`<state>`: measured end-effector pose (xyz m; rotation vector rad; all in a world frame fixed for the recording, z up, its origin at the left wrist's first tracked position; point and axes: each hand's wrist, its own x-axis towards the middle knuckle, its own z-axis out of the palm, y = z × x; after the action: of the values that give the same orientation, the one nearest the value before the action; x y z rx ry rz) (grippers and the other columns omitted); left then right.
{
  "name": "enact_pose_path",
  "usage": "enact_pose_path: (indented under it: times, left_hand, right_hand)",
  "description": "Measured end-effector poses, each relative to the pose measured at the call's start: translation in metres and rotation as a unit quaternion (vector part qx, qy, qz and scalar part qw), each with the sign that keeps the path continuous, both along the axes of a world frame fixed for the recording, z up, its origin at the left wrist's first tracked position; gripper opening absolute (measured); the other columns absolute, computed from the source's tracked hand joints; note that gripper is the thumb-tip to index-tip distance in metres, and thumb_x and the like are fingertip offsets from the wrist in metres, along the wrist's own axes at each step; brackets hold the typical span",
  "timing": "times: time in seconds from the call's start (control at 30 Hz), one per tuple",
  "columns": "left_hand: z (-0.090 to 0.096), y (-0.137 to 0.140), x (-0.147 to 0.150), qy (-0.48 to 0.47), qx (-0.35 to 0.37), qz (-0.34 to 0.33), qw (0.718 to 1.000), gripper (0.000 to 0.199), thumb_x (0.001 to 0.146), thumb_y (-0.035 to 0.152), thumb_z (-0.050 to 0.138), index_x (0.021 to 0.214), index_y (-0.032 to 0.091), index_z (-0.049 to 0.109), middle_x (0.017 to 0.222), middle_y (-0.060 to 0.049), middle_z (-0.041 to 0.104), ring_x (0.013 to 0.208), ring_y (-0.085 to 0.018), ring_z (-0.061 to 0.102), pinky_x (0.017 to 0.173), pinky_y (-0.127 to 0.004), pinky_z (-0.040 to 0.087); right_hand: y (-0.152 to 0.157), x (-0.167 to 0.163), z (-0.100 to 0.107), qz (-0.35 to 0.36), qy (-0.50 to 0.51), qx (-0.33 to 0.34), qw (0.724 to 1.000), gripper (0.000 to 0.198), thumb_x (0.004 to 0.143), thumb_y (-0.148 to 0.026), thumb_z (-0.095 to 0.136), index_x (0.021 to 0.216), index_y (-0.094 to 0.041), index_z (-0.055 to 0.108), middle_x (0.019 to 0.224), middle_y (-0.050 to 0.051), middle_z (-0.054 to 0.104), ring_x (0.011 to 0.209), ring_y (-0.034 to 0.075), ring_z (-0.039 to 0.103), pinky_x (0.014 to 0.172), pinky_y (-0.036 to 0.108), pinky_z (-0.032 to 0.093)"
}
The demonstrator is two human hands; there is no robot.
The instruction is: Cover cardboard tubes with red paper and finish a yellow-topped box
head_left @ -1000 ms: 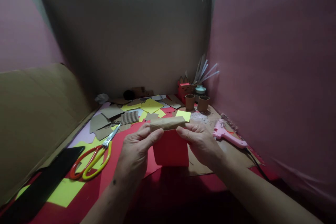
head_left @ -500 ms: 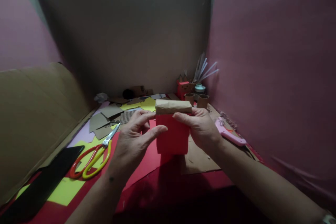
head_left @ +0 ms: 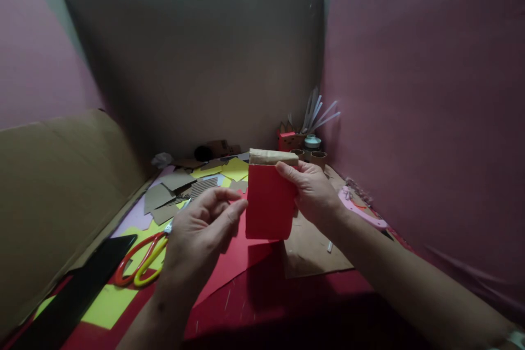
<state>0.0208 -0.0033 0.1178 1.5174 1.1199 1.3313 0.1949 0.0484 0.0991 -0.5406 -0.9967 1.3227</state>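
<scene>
My right hand [head_left: 318, 191] grips a piece of red paper [head_left: 268, 202] by its upper right part, thumb on the near face. Along the paper's top edge lies a tan cardboard roll [head_left: 273, 157], close above my right thumb. The paper hangs down from it, its lower right edge slightly curved. My left hand [head_left: 205, 229] is beside the paper's left edge, its fingers half bent and the thumb a little apart from the index finger. Nothing shows between them. Behind my left hand lie scissors [head_left: 150, 262] with red and yellow handles, their blades partly hidden.
A pink glue gun [head_left: 365, 210] lies at the right on brown cardboard [head_left: 311, 262]. Cardboard scraps [head_left: 158, 197] and yellow paper [head_left: 110, 306] are spread at the left beside a long black object [head_left: 77, 295]. White sticks [head_left: 318, 112] and a small jar [head_left: 312, 142] stand at the back.
The red paper and roll have tilted, with the paper's face turned up more into view. My left hand has drawn back a little left and down from the paper's face.
</scene>
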Motion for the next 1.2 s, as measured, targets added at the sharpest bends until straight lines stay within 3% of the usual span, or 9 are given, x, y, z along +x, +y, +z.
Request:
enact_pose_path:
  times: [0.07,0.13,0.27,0.47,0.63,0.77,0.87,1.0,1.2]
  left_hand:
    - [0.001,0.002,0.002,-0.006,-0.032,-0.099,0.995,0.017,0.079,0.037,0.069,0.074,0.021,0.065,0.052,0.004,0.055,0.044,-0.009,0.046,0.043,-0.020,0.037]
    - [-0.002,0.006,0.005,0.002,-0.034,-0.162,0.986,0.018,0.081,0.037,0.066,0.083,0.019,0.067,0.069,-0.001,0.066,0.060,-0.013,0.058,0.057,-0.023,0.048]
    - [-0.013,0.017,0.005,-0.033,-0.048,-0.189,0.980,0.030,0.086,0.040,0.061,0.104,0.017,0.067,0.097,-0.009,0.071,0.088,-0.021,0.064,0.082,-0.032,0.050]
    - [-0.023,0.022,0.004,-0.162,-0.074,-0.244,0.953,0.032,0.084,0.038,0.063,0.106,0.015,0.070,0.100,-0.012,0.073,0.092,-0.023,0.066,0.085,-0.033,0.050]
    - [-0.022,0.024,0.005,-0.214,-0.108,-0.205,0.949,0.039,0.086,0.047,0.055,0.098,0.015,0.074,0.091,-0.012,0.075,0.086,-0.026,0.069,0.078,-0.037,0.055]
    - [-0.018,0.023,0.007,-0.216,-0.118,-0.200,0.948,0.032,0.082,0.040,0.060,0.092,0.014,0.075,0.092,-0.014,0.075,0.089,-0.029,0.069,0.076,-0.039,0.056]
    - [-0.018,0.025,0.008,-0.196,-0.127,-0.223,0.947,0.026,0.078,0.032,0.066,0.093,0.012,0.076,0.090,-0.015,0.075,0.087,-0.029,0.070,0.071,-0.036,0.057]
    - [-0.022,0.030,0.007,-0.183,-0.152,-0.201,0.950,0.025,0.072,0.028,0.072,0.091,0.012,0.076,0.081,-0.013,0.076,0.080,-0.027,0.071,0.063,-0.032,0.057]
    - [-0.027,0.032,0.007,-0.162,-0.097,-0.182,0.965,0.021,0.076,0.023,0.070,0.094,0.014,0.075,0.086,-0.011,0.077,0.086,-0.026,0.071,0.071,-0.033,0.057]
  right_hand:
    - [-0.005,-0.004,0.004,0.005,0.004,0.003,1.000,0.022,0.072,-0.037,0.077,0.085,-0.021,0.070,0.071,0.000,0.071,0.059,0.014,0.063,0.059,0.029,0.053]
    - [-0.012,-0.009,0.008,0.011,-0.009,0.001,1.000,0.021,0.073,-0.039,0.075,0.084,-0.022,0.070,0.074,0.000,0.072,0.062,0.014,0.064,0.061,0.029,0.054]
    - [-0.026,-0.015,0.008,0.036,-0.037,0.021,0.998,0.020,0.077,-0.036,0.071,0.094,-0.025,0.072,0.092,0.003,0.074,0.087,0.020,0.069,0.079,0.036,0.054]
    - [-0.025,-0.012,-0.010,0.061,-0.058,0.042,0.996,0.021,0.081,-0.033,0.068,0.101,-0.027,0.073,0.110,0.003,0.072,0.107,0.021,0.064,0.097,0.041,0.047]
    - [-0.022,-0.004,-0.019,0.075,-0.078,0.046,0.993,0.025,0.082,-0.031,0.068,0.107,-0.029,0.071,0.109,0.003,0.072,0.107,0.020,0.063,0.101,0.043,0.043]
    - [-0.020,0.004,-0.025,0.075,-0.099,0.046,0.991,0.025,0.081,-0.031,0.069,0.106,-0.030,0.072,0.104,0.003,0.074,0.104,0.020,0.064,0.100,0.043,0.043]
    - [-0.019,0.010,-0.030,0.076,-0.117,0.059,0.988,0.024,0.080,-0.029,0.070,0.103,-0.029,0.073,0.100,0.002,0.074,0.097,0.019,0.066,0.100,0.041,0.043]
    - [-0.020,0.016,-0.032,0.092,-0.174,0.056,0.979,0.024,0.079,-0.024,0.070,0.102,-0.026,0.074,0.095,0.002,0.075,0.092,0.018,0.066,0.095,0.038,0.045]
    - [-0.021,0.012,-0.033,0.095,-0.167,0.078,0.978,0.024,0.079,-0.026,0.069,0.102,-0.026,0.074,0.096,0.002,0.075,0.092,0.020,0.066,0.097,0.040,0.044]
